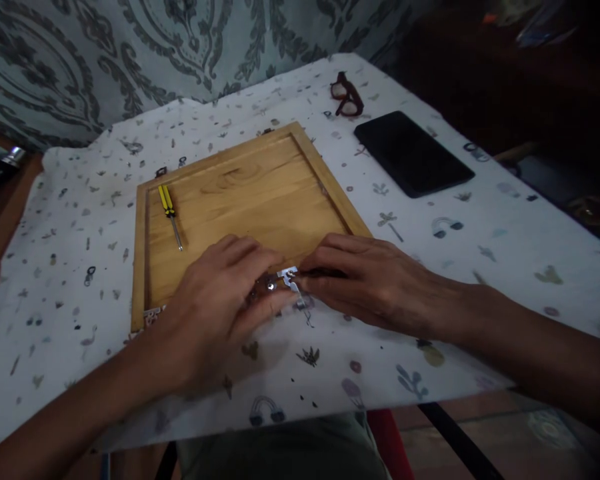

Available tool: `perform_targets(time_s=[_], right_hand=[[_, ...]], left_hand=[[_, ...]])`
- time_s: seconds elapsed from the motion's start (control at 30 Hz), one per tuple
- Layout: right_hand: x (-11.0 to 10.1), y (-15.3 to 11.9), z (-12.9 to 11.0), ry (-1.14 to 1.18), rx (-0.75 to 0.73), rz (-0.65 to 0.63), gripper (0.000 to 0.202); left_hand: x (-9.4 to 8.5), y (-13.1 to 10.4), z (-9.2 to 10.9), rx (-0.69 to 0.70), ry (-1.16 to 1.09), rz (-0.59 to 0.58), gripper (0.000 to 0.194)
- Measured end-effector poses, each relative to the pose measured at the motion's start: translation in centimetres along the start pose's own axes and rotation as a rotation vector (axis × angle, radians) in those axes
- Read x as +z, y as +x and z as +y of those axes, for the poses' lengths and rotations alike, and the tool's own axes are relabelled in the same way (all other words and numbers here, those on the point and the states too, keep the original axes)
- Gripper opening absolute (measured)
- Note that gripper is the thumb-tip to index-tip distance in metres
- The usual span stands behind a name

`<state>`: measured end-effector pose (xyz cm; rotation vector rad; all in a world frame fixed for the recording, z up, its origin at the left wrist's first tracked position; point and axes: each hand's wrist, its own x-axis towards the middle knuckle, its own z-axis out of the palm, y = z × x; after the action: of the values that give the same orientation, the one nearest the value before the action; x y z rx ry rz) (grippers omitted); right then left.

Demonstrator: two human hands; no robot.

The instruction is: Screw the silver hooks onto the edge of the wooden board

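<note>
Both hands meet over the near edge of a shallow wooden tray-like panel [230,200] with a raised rim. Between their fingertips shows a small shiny metal fitting [288,275], jagged in outline; its exact kind is not clear. My left hand [225,293] is closed around its left end, thumb below and fingers above. My right hand [370,277] pinches at its right side with the fingers pressed together. The fingers hide much of the fitting. A screwdriver [170,212] with a yellow and black handle lies on the panel's left part.
A white patterned cloth [310,363] covers the table. To the right lies a dark tablet [414,153], with brown-framed glasses [347,95] behind it. Small dark metal pieces sit along the panel's far rim. A patterned curtain [180,47] hangs behind the table.
</note>
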<state>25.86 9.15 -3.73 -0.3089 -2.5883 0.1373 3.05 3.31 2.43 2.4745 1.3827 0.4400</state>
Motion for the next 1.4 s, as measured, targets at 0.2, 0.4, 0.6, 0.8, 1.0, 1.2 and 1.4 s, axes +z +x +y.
perform_targets(time_s=[0.2, 0.4, 0.6, 0.8, 1.0, 1.2, 1.4], right_hand=[[0.1, -0.1, 0.0, -0.003, 0.003, 0.008, 0.016], [0.1, -0.2, 0.0, 0.01, 0.007, -0.008, 0.015], [0.1, -0.2, 0.0, -0.005, 0.014, -0.005, 0.015], [0.2, -0.2, 0.0, 0.013, 0.015, 0.014, 0.016], [0.5, -0.3, 0.0, 0.009, 0.016, 0.028, 0.014], [0.3, -0.3, 0.0, 0.028, 0.018, 0.019, 0.012], [-0.1, -0.1, -0.1, 0.066, 0.028, 0.013, 0.014]], left_hand=[[2.2, -1.2, 0.8, 0.067, 0.246, 0.103, 0.04], [2.9, -1.4, 0.7, 0.098, 0.351, 0.108, 0.048], [3.2, -1.5, 0.7, 0.112, 0.414, 0.124, 0.049], [3.6, -1.3, 1.0, 0.134, 0.48, 0.137, 0.043], [3.6, -1.2, 1.4, 0.088, 0.443, 0.153, 0.037], [3.6, -1.0, 1.4, 0.034, 0.4, 0.139, 0.035], [3.7, -1.0, 1.6, 0.033, 0.407, 0.126, 0.034]])
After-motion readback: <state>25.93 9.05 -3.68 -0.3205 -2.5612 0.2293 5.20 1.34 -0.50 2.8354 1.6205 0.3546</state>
